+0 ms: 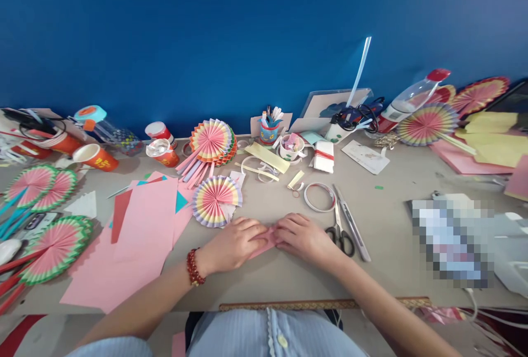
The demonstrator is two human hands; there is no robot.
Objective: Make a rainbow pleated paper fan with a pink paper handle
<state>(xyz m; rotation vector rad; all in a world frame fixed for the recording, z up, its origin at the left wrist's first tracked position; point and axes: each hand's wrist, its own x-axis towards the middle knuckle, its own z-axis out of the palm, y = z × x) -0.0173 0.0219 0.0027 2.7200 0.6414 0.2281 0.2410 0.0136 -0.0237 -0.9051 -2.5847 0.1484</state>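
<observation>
A small folded pink paper (267,239) lies on the grey table (388,225) just in front of me. My left hand (236,242), with a red bead bracelet at the wrist, has its fingers curled and pinches the paper's left end. My right hand (302,236) presses and pinches its right end. Most of the paper is hidden under the fingers. A round pleated rainbow paper fan (215,199) lies just beyond my left hand.
Pink paper sheets (136,236) lie at my left, with pink-and-green fans (53,247) further left. Scissors (340,230), a ruler (352,224) and a tape ring (319,196) sit right of my right hand. Cups, a pen pot (269,132) and a bottle (408,98) line the blue wall.
</observation>
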